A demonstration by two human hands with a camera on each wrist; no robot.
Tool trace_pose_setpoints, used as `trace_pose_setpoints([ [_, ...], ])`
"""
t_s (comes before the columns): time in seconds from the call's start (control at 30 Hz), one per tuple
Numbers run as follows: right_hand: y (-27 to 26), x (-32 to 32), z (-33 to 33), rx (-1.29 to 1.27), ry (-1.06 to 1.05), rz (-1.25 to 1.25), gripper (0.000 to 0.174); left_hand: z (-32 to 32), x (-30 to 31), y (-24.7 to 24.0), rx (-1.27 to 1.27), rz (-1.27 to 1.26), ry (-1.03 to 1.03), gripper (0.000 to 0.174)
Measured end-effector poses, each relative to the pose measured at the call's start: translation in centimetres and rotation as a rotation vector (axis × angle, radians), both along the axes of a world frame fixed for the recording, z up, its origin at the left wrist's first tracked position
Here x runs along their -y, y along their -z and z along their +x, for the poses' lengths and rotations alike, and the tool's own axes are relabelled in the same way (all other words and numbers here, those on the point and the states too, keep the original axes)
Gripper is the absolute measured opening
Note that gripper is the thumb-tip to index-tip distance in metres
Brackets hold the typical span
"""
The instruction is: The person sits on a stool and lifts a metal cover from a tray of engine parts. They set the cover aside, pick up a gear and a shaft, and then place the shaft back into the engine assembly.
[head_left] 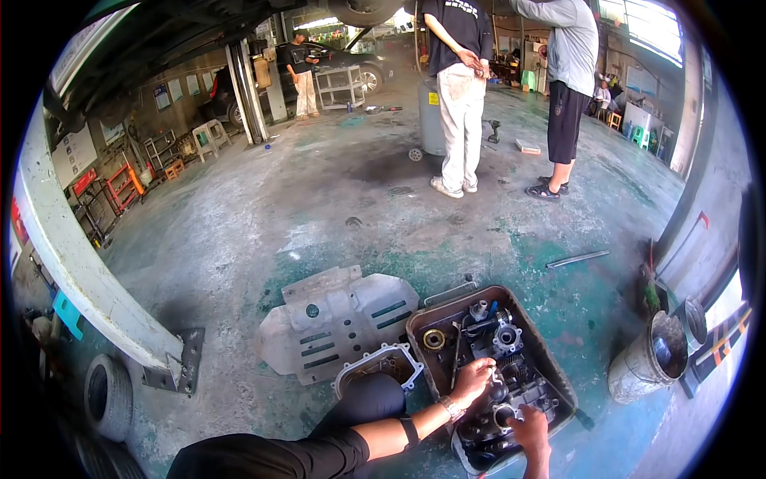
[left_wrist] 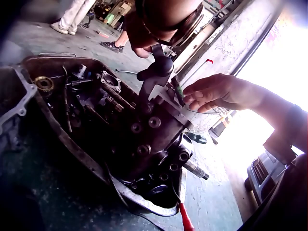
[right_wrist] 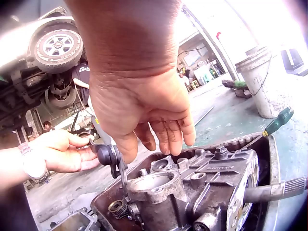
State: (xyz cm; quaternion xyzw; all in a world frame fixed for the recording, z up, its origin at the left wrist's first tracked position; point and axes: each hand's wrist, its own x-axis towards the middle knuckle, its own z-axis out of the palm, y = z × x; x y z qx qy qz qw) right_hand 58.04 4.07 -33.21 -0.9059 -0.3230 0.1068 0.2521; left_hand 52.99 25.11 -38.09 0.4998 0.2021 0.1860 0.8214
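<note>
My left hand (head_left: 472,382) pinches the upper end of a dark metal lever (left_wrist: 146,91), which stands on a greasy gearbox casing (right_wrist: 216,180). In the right wrist view the left hand (right_wrist: 62,153) comes in from the left, thumb and fingers at the lever's bent tip. The right hand (head_left: 530,427) hangs over the casing with relaxed fingers and nothing visible in it; the left wrist view shows this right hand (left_wrist: 224,94) beside the lever, apart from it. A brown-rimmed tray (head_left: 550,367) holds the casing, a brass-coloured gear (head_left: 433,341) and loose shafts.
A pale housing (head_left: 341,382) and a slotted metal plate (head_left: 351,326) lie left of the tray. On the right are a dirty bucket (head_left: 636,371) and a green-handled screwdriver (right_wrist: 279,121). A lift post (head_left: 104,279) stands left; several people stand farther back.
</note>
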Motion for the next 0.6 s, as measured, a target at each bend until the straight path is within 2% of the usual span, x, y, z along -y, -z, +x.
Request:
trace_pose_setpoints([
  [0.2, 0.0, 0.0, 0.0, 0.007, -0.007, -0.006, 0.048, 0.3, -0.1, 0.5, 0.013, 0.015, -0.018, 0.019],
  [0.27, -0.4, 0.1, 0.0, -0.016, -0.002, -0.024, 0.047, 0.6, 0.0, 0.8, -0.001, -0.048, -0.013, 0.018],
  [0.3, 0.3, 0.3, 0.1, 0.021, -0.018, 0.004, 0.046, 0.5, -0.1, 0.1, 0.119, -0.126, -0.011, 0.018],
  [0.33, 1.2, 0.6, 0.3, 0.068, -0.023, 0.023, 0.045, 0.4, 0.2, -0.3, 0.045, -0.078, -0.036, 0.017],
  [0.4, -0.1, 0.1, 0.0, 0.017, 0.020, -0.061, 0.045, 0.9, -0.1, 1.5, 0.146, -0.138, -0.009, 0.016],
  [0.43, -1.0, -0.1, -0.2, -0.015, 0.019, -0.120, 0.047, 0.8, 0.3, 0.0, 0.080, -0.135, -0.073, 0.017],
  [0.5, -0.5, 0.2, 0.1, -0.041, 0.022, -0.121, 0.046, -0.1, 0.5, -2.4, 0.051, -0.174, -0.058, 0.018],
  [0.6, -0.5, 0.8, 0.0, -0.025, 0.030, -0.001, 0.039, -0.1, 0.0, -1.9, -0.062, -0.076, -0.032, 0.018],
])
